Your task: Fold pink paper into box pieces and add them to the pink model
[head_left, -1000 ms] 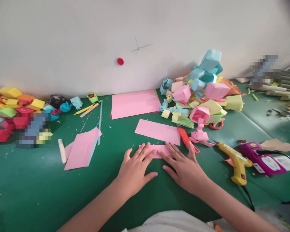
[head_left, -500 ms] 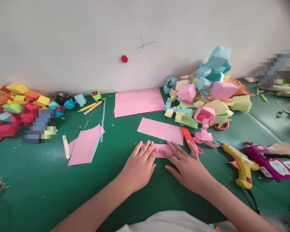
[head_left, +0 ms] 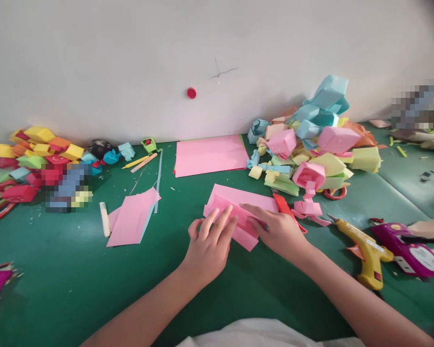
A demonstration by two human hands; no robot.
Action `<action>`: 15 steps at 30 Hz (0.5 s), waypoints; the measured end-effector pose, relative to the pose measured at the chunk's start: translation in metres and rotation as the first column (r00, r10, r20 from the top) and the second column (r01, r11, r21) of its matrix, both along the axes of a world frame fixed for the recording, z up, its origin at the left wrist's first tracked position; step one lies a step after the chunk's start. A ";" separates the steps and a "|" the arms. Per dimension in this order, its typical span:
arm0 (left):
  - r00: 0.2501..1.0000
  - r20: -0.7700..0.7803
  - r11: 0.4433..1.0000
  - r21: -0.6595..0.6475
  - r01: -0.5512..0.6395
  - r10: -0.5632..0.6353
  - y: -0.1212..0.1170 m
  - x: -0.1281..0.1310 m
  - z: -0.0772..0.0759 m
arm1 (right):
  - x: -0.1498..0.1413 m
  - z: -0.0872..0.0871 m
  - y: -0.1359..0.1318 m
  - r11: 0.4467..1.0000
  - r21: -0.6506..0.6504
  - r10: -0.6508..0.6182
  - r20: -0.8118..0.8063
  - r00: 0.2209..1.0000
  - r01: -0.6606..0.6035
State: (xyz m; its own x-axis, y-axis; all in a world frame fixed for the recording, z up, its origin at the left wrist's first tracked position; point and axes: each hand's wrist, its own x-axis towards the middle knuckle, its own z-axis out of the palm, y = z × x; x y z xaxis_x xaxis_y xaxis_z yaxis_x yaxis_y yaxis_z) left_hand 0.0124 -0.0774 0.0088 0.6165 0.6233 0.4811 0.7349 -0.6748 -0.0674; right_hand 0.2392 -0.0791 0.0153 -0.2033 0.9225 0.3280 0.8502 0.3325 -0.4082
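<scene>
You have both hands over one folded pink paper (head_left: 244, 237), which lies at the middle of the green desk (head_left: 87, 284), in front of your body. The paper shows a fold along its length and is turned slantwise, with its near corner pointing between your hands. Your left hand (head_left: 208, 250) is at its left side; the fingers are open, a little bent and apart from each other, with the tips over the paper. Your right hand (head_left: 282, 233) comes from the other side, its pointing finger stretched across the paper and the thumb near below. I cannot tell if these fingers pinch the paper or only rest on it.

Just behind, partly covered by the folded piece, is a flat pink strip (head_left: 251, 195). A red plastic tool (head_left: 285, 207) lies beside its right end, near your right hand. Farther right there is a yellow glue gun (head_left: 363, 250), and behind it a pile of paper boxes (head_left: 311, 144) in many colours. To the left lie some pink sheets (head_left: 132, 219), with a whitish stick (head_left: 104, 219) next to them.
</scene>
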 end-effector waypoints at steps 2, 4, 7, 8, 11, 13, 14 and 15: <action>1.000 -0.016 0.998 -0.056 -0.017 0.017 0.003 0.000 0.001 | -0.004 0.000 0.001 0.998 -0.034 0.040 -0.153 0.987 -0.046; 1.000 -0.013 0.996 -0.085 -0.014 0.013 0.006 0.000 0.001 | -0.007 0.000 0.001 0.991 -0.065 0.095 -0.270 0.958 -0.117; 0.999 0.029 0.995 -0.097 0.021 -0.018 0.010 -0.004 0.003 | -0.006 -0.001 0.000 0.989 -0.095 0.078 -0.291 0.953 -0.110; 0.998 0.048 0.995 -0.092 0.037 -0.033 0.011 -0.006 0.003 | -0.005 -0.002 0.000 0.991 -0.100 0.059 -0.261 0.964 -0.087; 0.993 0.076 0.992 -0.082 0.093 -0.087 0.018 -0.014 0.005 | 0.003 -0.004 -0.002 0.996 -0.060 0.059 -0.052 0.997 -0.062; 0.990 0.064 0.986 -0.103 0.131 -0.125 0.023 -0.020 0.007 | 0.007 -0.005 -0.003 0.996 0.006 0.086 0.115 0.990 -0.087; 0.988 0.046 0.980 -0.128 0.154 -0.149 0.025 -0.023 0.008 | 0.008 -0.005 -0.003 0.994 0.036 0.097 0.175 0.980 -0.105; 0.984 0.020 0.970 -0.165 0.177 -0.176 0.026 -0.025 0.010 | 0.009 -0.005 -0.003 0.991 0.061 0.106 0.214 0.971 -0.121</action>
State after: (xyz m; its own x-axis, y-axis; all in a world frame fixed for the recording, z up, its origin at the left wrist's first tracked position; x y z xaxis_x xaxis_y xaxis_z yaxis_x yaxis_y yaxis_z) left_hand -0.0126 -0.0513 0.0192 0.7219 0.5759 0.3837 0.6030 -0.7955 0.0594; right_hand 0.2484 -0.0826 0.0099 -0.3765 0.8648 0.3322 0.8692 0.4538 -0.1962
